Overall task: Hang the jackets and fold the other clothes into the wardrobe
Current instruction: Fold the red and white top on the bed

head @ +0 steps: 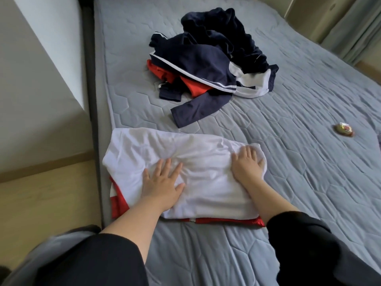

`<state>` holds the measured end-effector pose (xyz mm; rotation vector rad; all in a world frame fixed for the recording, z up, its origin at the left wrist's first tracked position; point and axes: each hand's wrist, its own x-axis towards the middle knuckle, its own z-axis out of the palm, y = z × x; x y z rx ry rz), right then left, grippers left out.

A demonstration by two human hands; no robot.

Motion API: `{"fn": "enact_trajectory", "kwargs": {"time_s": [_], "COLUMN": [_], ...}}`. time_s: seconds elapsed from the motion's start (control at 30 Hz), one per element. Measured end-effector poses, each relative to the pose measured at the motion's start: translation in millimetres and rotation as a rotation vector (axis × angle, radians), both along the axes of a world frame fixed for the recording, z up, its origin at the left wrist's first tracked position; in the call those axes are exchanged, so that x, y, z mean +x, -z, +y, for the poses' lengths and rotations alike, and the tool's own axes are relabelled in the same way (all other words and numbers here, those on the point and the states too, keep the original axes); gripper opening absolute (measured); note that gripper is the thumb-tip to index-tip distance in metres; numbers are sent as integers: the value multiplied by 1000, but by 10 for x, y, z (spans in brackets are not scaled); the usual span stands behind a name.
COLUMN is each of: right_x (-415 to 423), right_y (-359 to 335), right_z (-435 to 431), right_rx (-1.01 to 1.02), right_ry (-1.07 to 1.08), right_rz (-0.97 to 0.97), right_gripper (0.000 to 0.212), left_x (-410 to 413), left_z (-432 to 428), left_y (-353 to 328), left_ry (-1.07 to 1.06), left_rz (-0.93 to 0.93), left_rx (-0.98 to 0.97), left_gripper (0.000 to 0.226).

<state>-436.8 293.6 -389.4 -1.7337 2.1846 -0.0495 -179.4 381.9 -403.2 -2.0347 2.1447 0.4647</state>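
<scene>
Two flat hands, left and right, press one folded white garment; one heap behind.

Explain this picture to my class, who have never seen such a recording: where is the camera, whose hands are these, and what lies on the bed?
No machine here: a person wears one camera on the head, looking down at their bare hands. The left hand and right hand lie flat, fingers straight, pressing a folded white garment with red fabric showing at its near edge; neither grips anything. It lies on a grey quilted mattress. Farther off is a loose pile of clothes, navy, red and white, and at right a small round object I cannot identify.
</scene>
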Motion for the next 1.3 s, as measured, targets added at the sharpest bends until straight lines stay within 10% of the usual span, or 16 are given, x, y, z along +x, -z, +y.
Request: {"fn": "enact_trajectory", "kwargs": {"time_s": [0.17,0.5,0.77,1.3], "right_x": [784,1520,1515,1475], "right_y": [-189,257,281,209], "right_z": [-1,381,355,359], "right_rx": [-283,-235,-265,-232], "right_ry": [-161,-388,-373,-404], "right_rz": [-45,-76,-94,-165], "right_gripper": [59,55,53,52], "left_x": [122,1042,1262,1289], "left_z": [-93,-193,-402,-296], "left_y": [-169,-120,-365,-624], "left_ry": [-81,-497,-1032,-868], "left_rz": [19,57,611,772], "left_rx": [-230,55,-181,158], "left_gripper": [56,68,37,68]}}
